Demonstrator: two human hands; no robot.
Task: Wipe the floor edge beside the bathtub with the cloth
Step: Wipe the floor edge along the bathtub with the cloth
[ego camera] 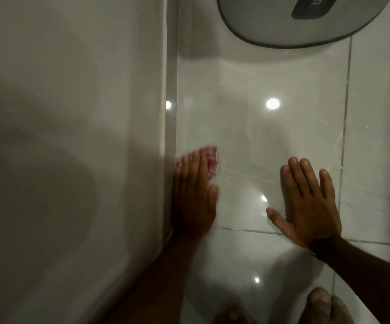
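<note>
The white bathtub side (72,136) fills the left half of the head view. A narrow glossy floor edge (171,118) runs along its foot. My left hand (194,197) lies flat against that edge, pressing a red-and-white checked cloth (209,160) onto the tile; the cloth shows only past my fingertips and is blurred. My right hand (311,204) rests flat on the glossy floor tile (259,127) to the right, fingers spread, holding nothing.
A grey round-edged object with a dark label (294,26) stands on the floor at the top right. Grout lines cross the pale tiles. My bare toes (325,307) show at the bottom right. Ceiling lights reflect in the floor.
</note>
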